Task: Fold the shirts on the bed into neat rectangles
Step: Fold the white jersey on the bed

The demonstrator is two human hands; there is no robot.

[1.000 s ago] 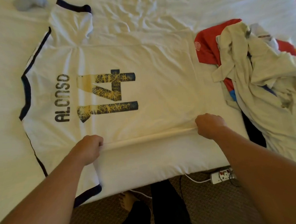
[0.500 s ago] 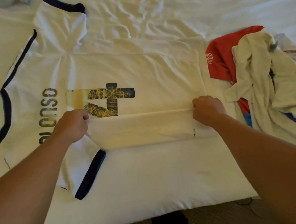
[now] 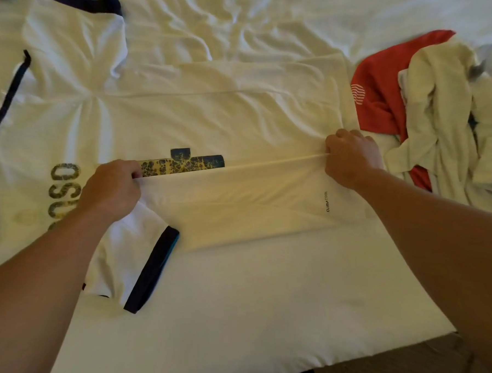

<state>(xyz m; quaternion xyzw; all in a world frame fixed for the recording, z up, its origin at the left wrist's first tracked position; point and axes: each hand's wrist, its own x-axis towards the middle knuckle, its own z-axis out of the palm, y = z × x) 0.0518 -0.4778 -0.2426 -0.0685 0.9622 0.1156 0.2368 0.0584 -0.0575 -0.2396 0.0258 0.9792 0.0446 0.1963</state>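
Left hand (image 3: pixel 111 187) and right hand (image 3: pixel 350 158) each pinch folded edge of white jersey (image 3: pixel 207 117), mid-bed (image 3: pixel 245 300). Advisable: keep edge taut, level, lay toward 12 o'clock. Long axis 9–3 o'clock, collar at 9. Loose shirt pile (image 3: pixel 435 119) at 3 o'clock.

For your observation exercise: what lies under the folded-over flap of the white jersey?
The flap covers most of the printed number and part of the name. Only their far parts show; the rest is hidden.

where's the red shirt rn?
Head view, right side: the red shirt lies in the pile, partly under a cream garment, just beyond the right hand.
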